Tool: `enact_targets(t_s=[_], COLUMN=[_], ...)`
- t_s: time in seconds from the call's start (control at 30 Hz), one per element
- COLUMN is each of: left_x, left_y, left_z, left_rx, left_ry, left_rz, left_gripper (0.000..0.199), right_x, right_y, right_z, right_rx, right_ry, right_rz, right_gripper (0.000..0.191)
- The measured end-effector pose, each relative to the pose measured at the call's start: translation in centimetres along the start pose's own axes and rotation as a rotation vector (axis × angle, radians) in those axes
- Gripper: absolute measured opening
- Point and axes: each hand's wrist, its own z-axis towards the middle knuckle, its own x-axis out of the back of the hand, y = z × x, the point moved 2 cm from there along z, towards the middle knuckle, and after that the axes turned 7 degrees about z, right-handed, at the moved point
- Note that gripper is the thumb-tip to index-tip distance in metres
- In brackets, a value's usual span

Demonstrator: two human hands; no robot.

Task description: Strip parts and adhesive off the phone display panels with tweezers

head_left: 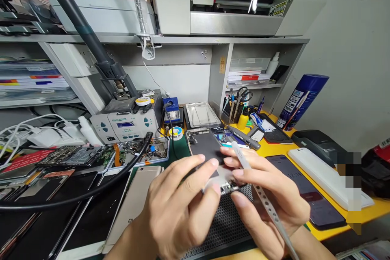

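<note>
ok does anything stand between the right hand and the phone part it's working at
Nothing visible does: the right hand's fingertips are close by the phone part, and the perforated tool slants among its fingers.

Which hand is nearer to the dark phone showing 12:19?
Right. The right hand is just left of the dark phone in the head view; the left hand is farther left, on the right hand's other side.

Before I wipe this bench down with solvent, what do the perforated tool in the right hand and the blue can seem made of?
Perforated tool: likely metal, satin grey, judging by its dull sheen and round holes.
Blue can: probably printed metal, glossy, from its smooth shine; plastic remains possible.
</note>
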Motion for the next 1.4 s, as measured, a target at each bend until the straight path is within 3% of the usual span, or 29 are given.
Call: enact_targets(t_s=[0.07, 0.13, 0.17, 0.23, 0.33, 0.4, 0.47, 0.53, 0.67, 0.8, 1.0, 1.1, 1.17, 1.27, 1.4], left_x=[0.2, 0.4, 0.6, 1.1, 1.7, 1.8, 1.9, 1.8, 1.1, 0.7, 0.9, 1.2, 1.4, 1.7, 1.6], left_y=[-1.4, -2.9, -3.7, -5.0, -6.4, -6.8, -6.9, -6.8, -6.5, -6.0, -4.6, -4.0, -3.6, -2.9, -2.3], left_z=[0.1, -0.1, -0.2, -0.6, -0.9, -0.8, -0.6, -0.4, -0.5, -0.9, -0.9, -0.9, -1.0, -0.8, -0.3], left_rx=[0.088, 0.319, 0.458, 0.739, 1.033, 1.103, 1.108, 1.094, 1.057, 1.023, 0.877, 0.881, 0.939, 1.020, 1.073], left_ry=[-0.020, -0.035, -0.035, -0.056, -0.100, -0.159, -0.230, -0.290, -0.379, -0.447, -0.504, -0.492, -0.474, -0.459, -0.439], left_rz=[-0.098, -0.133, -0.119, -0.132, -0.301, -0.415, -0.466, -0.482, -0.522, -0.498, -0.342, -0.319, -0.342, -0.431, -0.535], left_gripper=[0.039, 0.043, 0.040, 0.032, 0.032, 0.033, 0.031, 0.029, 0.031, 0.033, 0.036, 0.037, 0.036, 0.032, 0.027], right_x=[0.2, 0.8, 1.1, 1.8, 2.7, 3.2, 3.1, 2.4, 0.2, -0.6, -1.6, -2.5, -2.6, -2.3, -1.8], right_y=[0.8, 2.1, 2.9, 4.1, 5.0, 5.2, 5.5, 6.3, 8.2, 8.0, 5.2, 4.4, 3.9, 3.1, 2.5], right_z=[0.0, -0.1, -0.1, 0.2, 0.7, 1.0, 1.3, 1.4, 1.6, 2.9, 3.7, 2.6, 2.0, 1.7, 2.0], right_rx=[-0.030, -0.090, -0.215, -0.360, -0.575, -0.690, -0.757, -0.783, -0.834, -0.833, -0.866, -0.891, -0.867, -0.733, -0.664], right_ry=[0.102, 0.232, 0.218, 0.096, -0.295, -0.537, -0.702, -0.794, -0.893, -0.778, -0.568, -0.380, -0.264, -0.224, -0.218], right_rz=[-0.021, -0.123, -0.221, -0.274, -0.282, -0.327, -0.402, -0.482, -0.529, -0.417, 0.052, 0.232, 0.250, 0.153, 0.139], right_gripper=[0.042, 0.026, 0.019, 0.016, 0.020, 0.036, 0.048, 0.045, 0.020, 0.024, 0.043, 0.033, 0.019, 0.004, 0.008])
